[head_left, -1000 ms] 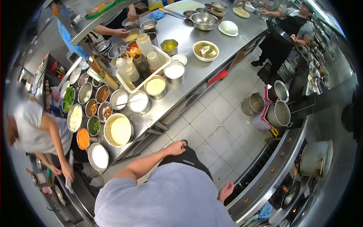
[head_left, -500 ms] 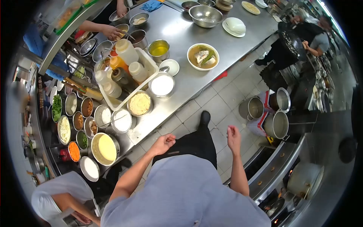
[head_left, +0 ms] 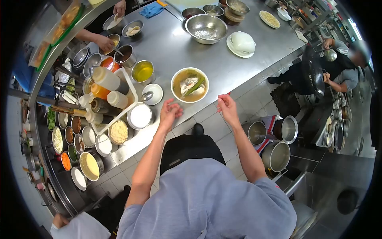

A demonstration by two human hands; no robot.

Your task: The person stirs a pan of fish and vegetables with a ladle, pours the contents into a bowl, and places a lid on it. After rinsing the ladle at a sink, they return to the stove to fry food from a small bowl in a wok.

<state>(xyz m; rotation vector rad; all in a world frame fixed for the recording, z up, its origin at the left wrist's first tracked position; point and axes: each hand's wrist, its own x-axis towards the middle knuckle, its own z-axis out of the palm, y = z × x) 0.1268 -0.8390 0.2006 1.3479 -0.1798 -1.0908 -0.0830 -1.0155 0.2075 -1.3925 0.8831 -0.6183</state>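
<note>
My left hand [head_left: 170, 115] is held over the near edge of the steel counter [head_left: 159, 46], fingers apart and holding nothing. It is just below a white bowl [head_left: 174, 87] of broth with fish and a green vegetable. Right of that bowl, my right hand [head_left: 227, 106] hangs in the air past the counter edge, its fingers loosely bent with nothing visible in them. To the left of my left hand are a small white plate [head_left: 156, 91] with a spoon, a tub of white powder [head_left: 140, 116] and a pot of yellow oil [head_left: 143, 71].
A bin of squeeze bottles [head_left: 133, 85] and several ingredient tubs stand left. A steel mixing bowl [head_left: 206, 29] and stacked white dishes [head_left: 241, 44] are farther back. Pots [head_left: 277, 156] stand at the right. A co-worker's hand [head_left: 104, 43] is upper left; another person [head_left: 338, 71] holds a wok.
Both hands have risen towards the counter edge and the broth bowl, and my left hand's fingers have spread. The view has shifted closer to the counter. The person at right has raised the wok.
</note>
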